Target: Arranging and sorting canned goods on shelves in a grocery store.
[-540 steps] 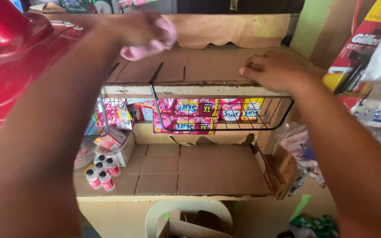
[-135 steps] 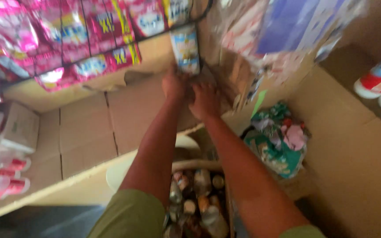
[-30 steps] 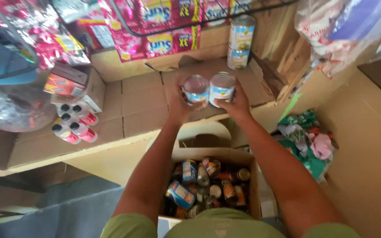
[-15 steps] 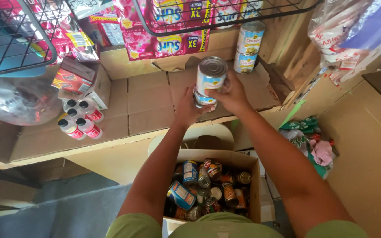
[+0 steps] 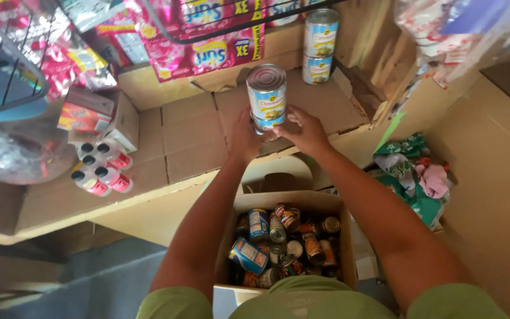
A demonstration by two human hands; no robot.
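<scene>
Fingers of both hands, left hand (image 5: 244, 134) and right hand (image 5: 306, 130), wrap a blue-labelled tin can (image 5: 266, 94), held upright above the cardboard shelf (image 5: 190, 136). Two stacked cans (image 5: 320, 44) stand behind; below, a cardboard box (image 5: 284, 204) holds more cans.

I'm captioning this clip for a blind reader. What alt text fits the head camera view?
Two hands, left hand and right hand, hold stacked tins over a cardboard shelf. Two more stacked tins stand at the back, small bottles to the left, and an open box of tins sits below.
</scene>
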